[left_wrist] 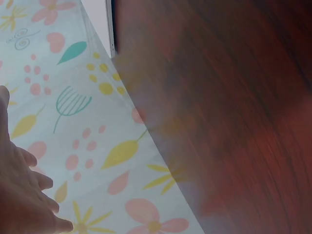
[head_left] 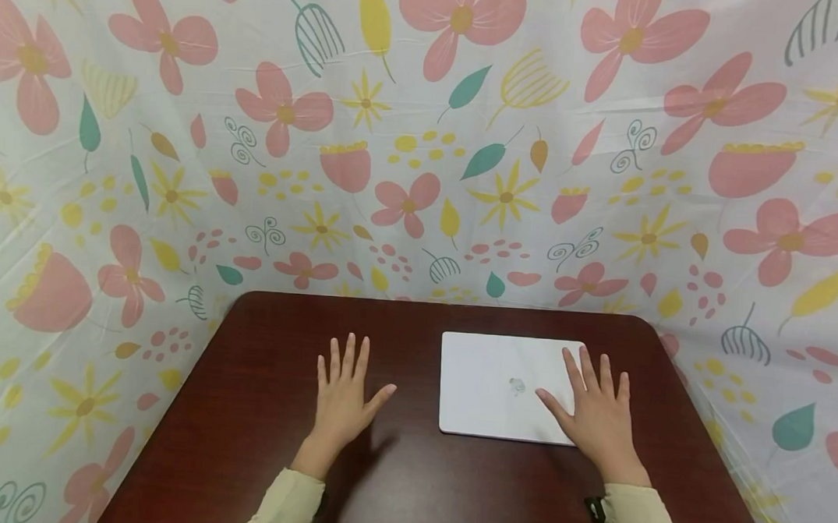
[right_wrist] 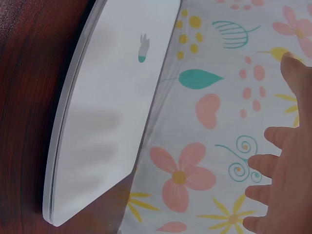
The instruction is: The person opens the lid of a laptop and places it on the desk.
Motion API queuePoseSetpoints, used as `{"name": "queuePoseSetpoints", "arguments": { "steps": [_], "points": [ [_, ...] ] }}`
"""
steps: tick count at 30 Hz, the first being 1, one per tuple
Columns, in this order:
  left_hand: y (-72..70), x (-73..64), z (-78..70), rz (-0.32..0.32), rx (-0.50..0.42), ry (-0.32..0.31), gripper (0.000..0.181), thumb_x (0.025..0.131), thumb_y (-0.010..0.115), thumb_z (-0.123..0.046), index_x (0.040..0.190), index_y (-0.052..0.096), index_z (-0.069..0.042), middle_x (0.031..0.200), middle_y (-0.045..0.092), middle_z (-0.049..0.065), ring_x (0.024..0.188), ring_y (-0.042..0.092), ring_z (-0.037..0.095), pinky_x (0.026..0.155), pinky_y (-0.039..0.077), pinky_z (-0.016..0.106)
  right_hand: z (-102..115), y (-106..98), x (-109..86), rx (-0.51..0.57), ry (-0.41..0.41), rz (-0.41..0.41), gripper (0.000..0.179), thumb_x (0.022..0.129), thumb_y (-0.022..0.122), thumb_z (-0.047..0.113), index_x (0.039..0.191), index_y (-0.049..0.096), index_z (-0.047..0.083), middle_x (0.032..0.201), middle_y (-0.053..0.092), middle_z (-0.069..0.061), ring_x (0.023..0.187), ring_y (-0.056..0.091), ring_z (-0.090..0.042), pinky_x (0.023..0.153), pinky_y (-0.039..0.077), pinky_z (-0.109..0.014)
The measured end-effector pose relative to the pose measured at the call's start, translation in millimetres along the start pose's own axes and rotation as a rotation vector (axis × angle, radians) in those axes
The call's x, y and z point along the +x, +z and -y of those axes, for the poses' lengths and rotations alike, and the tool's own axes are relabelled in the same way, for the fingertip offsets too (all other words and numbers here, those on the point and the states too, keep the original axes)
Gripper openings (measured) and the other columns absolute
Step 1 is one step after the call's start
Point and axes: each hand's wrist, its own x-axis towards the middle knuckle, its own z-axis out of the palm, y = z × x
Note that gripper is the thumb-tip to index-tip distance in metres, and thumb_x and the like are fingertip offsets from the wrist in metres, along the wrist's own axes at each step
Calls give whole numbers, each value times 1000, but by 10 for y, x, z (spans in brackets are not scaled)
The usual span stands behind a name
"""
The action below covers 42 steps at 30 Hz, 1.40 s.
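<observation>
A closed silver-white laptop (head_left: pixel 491 382) lies flat on the dark red-brown table, a small shiny logo (head_left: pixel 517 386) in the middle of its lid. My right hand (head_left: pixel 600 421), fingers spread, overlaps the laptop's right side in the head view. From the right wrist, the laptop (right_wrist: pixel 114 97) shows its thin side edge and soft finger shadows on the lid, with the hand (right_wrist: pixel 287 165) raised apart from it. To the left of the laptop, my left hand (head_left: pixel 342 402) is held over the table with its fingers spread and nothing in it.
The wooden table (head_left: pixel 395 479) has rounded far corners. A white cloth (head_left: pixel 407 206) printed with flowers and leaves hangs behind it and along both sides. Light sleeves (head_left: pixel 285 505) cover both forearms, and a dark band (head_left: pixel 595 509) shows at the right wrist.
</observation>
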Motion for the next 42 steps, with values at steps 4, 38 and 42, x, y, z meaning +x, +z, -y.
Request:
{"name": "queuePoseSetpoints", "arguments": {
  "steps": [4, 38, 42],
  "points": [
    [18, 25, -40, -3, -2, 10, 90, 91, 42, -68, 156, 8, -17, 162, 0, 7, 146, -11, 31, 114, 1, 59, -8, -4, 11, 4, 3, -1, 87, 88, 54, 62, 153, 25, 12, 153, 26, -23, 145, 5, -42, 112, -9, -59],
    [279, 263, -471, 52, -115, 198, 73, 102, 33, -52, 155, 12, -7, 160, 10, 13, 147, 5, 28, 117, 14, 47, -292, 141, 79, 101, 38, -33, 73, 96, 53, 44, 149, 29, 1, 150, 31, -26, 140, 20, -45, 111, 8, -63],
    [337, 265, -493, 38, -174, 199, 71, 102, 34, -50, 153, 17, -3, 159, 15, 15, 147, 10, 28, 117, 16, 45, -330, 172, 83, 107, 52, -21, 71, 97, 51, 43, 147, 32, -2, 148, 33, -29, 137, 23, -48, 109, 12, -65]
  ]
}}
